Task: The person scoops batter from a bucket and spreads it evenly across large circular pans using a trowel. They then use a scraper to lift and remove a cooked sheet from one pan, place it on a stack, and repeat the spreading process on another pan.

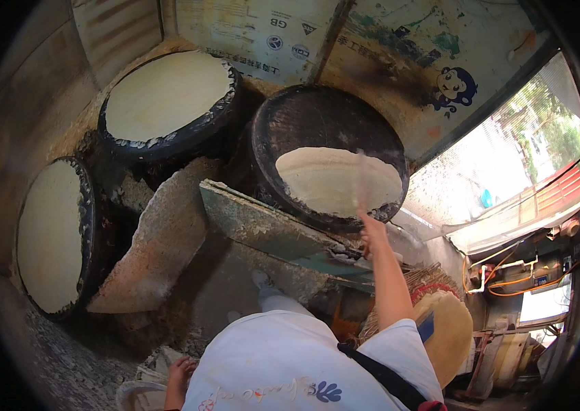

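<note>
My right hand is closed around the handle of a blurred flat tool, perhaps a scraper, held over a large round dark griddle. A pale sheet of batter or dough covers the griddle's near part and leaves the far part dark. My left hand hangs low at my left side with its fingers bent, near a pale bag or container; no held object shows. Two more round griddles stand to the left, each coated with a pale layer.
A worn green board stands below the griddle. A rough slab leans between the left griddles. At the lower right are a stack of round tan sheets and straw-like material. Orange hoses and pipes run farther right.
</note>
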A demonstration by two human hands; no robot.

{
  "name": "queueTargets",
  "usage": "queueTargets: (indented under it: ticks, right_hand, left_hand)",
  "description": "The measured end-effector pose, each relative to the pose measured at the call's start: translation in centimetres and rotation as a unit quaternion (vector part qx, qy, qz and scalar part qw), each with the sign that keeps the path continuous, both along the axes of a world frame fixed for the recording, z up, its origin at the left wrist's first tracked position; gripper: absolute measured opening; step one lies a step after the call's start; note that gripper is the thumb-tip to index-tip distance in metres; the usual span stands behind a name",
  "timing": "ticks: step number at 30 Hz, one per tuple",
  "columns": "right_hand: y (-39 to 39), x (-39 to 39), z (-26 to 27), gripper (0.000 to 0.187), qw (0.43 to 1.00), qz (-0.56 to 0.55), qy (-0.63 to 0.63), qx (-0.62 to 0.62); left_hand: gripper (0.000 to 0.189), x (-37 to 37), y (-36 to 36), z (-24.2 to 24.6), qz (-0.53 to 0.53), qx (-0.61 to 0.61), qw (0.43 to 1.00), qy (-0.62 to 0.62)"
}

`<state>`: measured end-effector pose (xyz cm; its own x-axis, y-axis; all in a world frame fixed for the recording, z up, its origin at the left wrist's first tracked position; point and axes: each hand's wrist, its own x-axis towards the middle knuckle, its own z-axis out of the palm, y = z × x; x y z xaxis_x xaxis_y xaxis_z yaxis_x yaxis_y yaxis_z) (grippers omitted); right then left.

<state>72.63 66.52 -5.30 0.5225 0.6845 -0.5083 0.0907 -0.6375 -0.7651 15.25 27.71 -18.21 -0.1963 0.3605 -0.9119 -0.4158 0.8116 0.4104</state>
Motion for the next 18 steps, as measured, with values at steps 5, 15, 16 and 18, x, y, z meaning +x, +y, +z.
queueTargets:
  ticks: [5, 15, 16, 18]
  right_hand:
    - [1.2, -9.2, 0.1, 0.066, 0.903, 0.288, -0.293, 0.127]
    - [2.0, -0.2, 0.0, 0.053, 0.813, 0.213, -0.54, -0.051]
    - [1.3, 2.5, -0.3, 0.05, 0.844, 0.144, -0.516, -0.027]
    - [-0.3, 6.8, -0.7, 0.046, 0.817, 0.125, -0.56, 0.048]
  left_hand:
    - [0.035, -0.9, 1.8, -1.2, -0.02, 0.086, 0.996, -0.006]
    - [0.039, -1.0, 1.5, -1.2, -0.041, 0.047, 0.998, 0.019]
    - [0.04, -0.7, 1.4, -0.8, -0.04, 0.032, 0.998, 0.026]
    - [0.04, -0.4, 1.0, -0.1, -0.042, 0.022, 0.999, 0.024]
